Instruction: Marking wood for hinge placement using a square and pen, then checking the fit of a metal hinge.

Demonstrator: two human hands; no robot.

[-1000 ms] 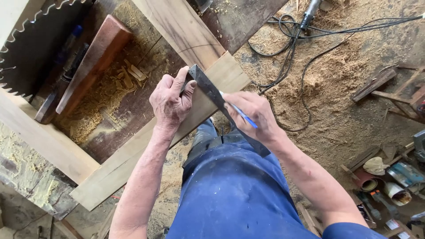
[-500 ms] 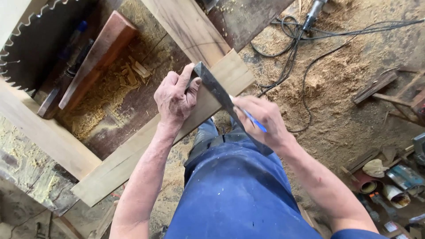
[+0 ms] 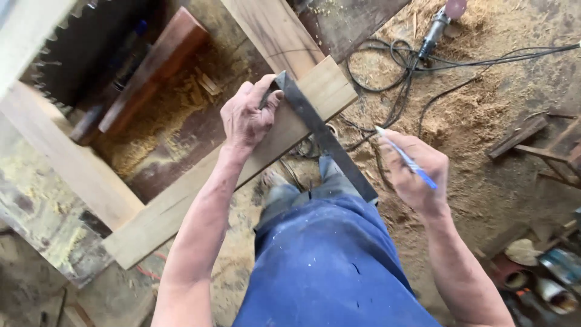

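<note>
Dark metal square [image 3: 321, 130] laid across pale plank [image 3: 242, 169].
I see my left hand [image 3: 248, 118] curled, pinning the square's corner; right hand [image 3: 417, 172] closed around a blue pen [image 3: 405, 158].

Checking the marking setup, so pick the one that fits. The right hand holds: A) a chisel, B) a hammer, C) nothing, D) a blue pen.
D: the right hand grips a slim blue pen off the board, while the left hand presses the dark metal square onto the pale plank.
</note>
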